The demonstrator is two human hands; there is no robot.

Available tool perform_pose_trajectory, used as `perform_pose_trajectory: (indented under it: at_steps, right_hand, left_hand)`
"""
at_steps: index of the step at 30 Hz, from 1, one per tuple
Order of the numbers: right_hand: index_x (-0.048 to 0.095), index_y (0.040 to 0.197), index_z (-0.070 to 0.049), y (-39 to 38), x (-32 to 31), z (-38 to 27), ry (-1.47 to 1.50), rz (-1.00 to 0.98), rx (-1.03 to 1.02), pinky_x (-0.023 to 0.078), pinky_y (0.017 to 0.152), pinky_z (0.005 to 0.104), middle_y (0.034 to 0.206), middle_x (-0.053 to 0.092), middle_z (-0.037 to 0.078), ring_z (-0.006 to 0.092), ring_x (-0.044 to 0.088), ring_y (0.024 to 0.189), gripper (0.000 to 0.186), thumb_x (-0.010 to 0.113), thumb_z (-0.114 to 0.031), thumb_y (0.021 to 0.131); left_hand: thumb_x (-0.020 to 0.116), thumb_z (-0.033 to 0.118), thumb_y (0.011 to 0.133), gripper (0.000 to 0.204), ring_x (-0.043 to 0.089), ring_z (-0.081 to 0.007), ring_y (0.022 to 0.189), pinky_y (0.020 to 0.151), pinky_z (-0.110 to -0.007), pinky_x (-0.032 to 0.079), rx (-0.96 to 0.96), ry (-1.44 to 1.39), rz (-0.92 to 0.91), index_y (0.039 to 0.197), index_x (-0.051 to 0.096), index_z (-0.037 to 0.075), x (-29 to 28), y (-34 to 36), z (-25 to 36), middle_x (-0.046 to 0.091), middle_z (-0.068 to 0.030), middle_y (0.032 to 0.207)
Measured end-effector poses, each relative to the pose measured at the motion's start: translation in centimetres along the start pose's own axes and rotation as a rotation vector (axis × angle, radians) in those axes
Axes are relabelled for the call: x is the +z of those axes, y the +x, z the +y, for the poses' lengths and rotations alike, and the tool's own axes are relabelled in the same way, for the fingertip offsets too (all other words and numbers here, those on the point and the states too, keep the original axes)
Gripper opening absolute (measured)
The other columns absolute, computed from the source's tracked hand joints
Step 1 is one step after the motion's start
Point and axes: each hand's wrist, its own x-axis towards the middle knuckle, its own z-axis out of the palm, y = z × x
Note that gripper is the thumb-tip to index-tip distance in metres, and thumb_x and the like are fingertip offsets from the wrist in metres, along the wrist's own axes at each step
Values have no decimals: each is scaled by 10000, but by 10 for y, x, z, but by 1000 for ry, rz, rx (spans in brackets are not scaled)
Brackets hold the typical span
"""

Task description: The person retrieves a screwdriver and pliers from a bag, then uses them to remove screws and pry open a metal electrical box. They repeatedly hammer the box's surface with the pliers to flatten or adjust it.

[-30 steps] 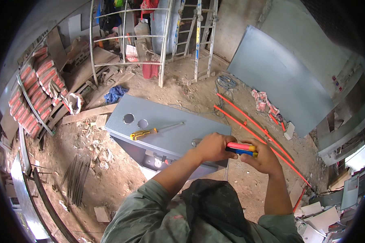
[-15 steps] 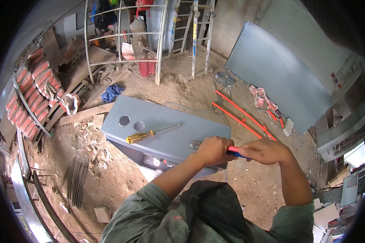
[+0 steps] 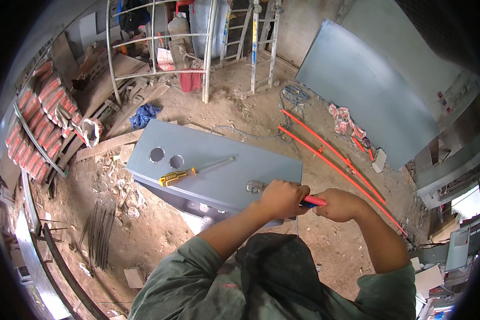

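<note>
Hands (image 3: 285,198) (image 3: 340,205) clenched on red/blue item (image 3: 313,201) betw. them; screwdriver (image 3: 184,175) atop grey box (image 3: 224,181), pale round bits (image 3: 204,208) prob. inside.

Screwdriver (image 3: 177,177) on cabinet (image 3: 218,152); poles (image 3: 336,169) right of cabinet.

Steeply down we look from the person's head, a wide fisheye tipped forward: left hand (image 3: 284,200) and right hand (image 3: 337,205) close in, right of centre, grey cabinet (image 3: 216,180) near too, a ladder (image 3: 255,50) far off up top, edges bending toward the black rim.
</note>
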Motion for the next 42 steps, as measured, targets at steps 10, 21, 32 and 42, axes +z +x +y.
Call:
perform_pose_trajectory:
  at_steps: [10, 21, 32, 42]
  right_hand:
    - [721, 1191, -57, 3, 10, 15, 195, -32, 42, 528, 722, 430, 810, 703, 155, 248, 671, 733, 318, 688, -231, 927]
    - [661, 1198, -54, 16, -25, 1, 76, -205, -92, 499, 695, 355, 887, 655, 53, 163, 626, 810, 351, 685, -279, 930]
    - [688, 1124, -28, 2, -24, -40, 81, -178, 119, 550, 731, 370, 899, 686, 92, 170, 670, 798, 300, 706, -243, 916]
    - [660, 1348, -24, -15, -4, -26, 542, -46, -4, 578, 881, 389, 1212, 709, 127, 230, 701, 1028, 552, 736, -412, 963]
  left_hand:
    - [755, 420, 863, 324, 736, -354, 818, 711, -475, 569, 26, 46, -22, 942, 686, 113, 4, 0, 1, 731, -113, 860]
    - [705, 338, 958, 234, 722, -385, 849, 734, -509, 552, 79, -48, 174, 1000, 684, 109, -8, -20, -12, 735, -149, 871]
    - [814, 355, 828, 498, 730, -343, 893, 855, -456, 551, 181, -40, 343, 1226, 672, 89, -5, -32, -11, 740, -107, 939]
    - [807, 282, 740, 326, 690, -277, 727, 694, -403, 502, 102, 160, 447, 900, 576, 118, 26, -22, -15, 642, -50, 773]
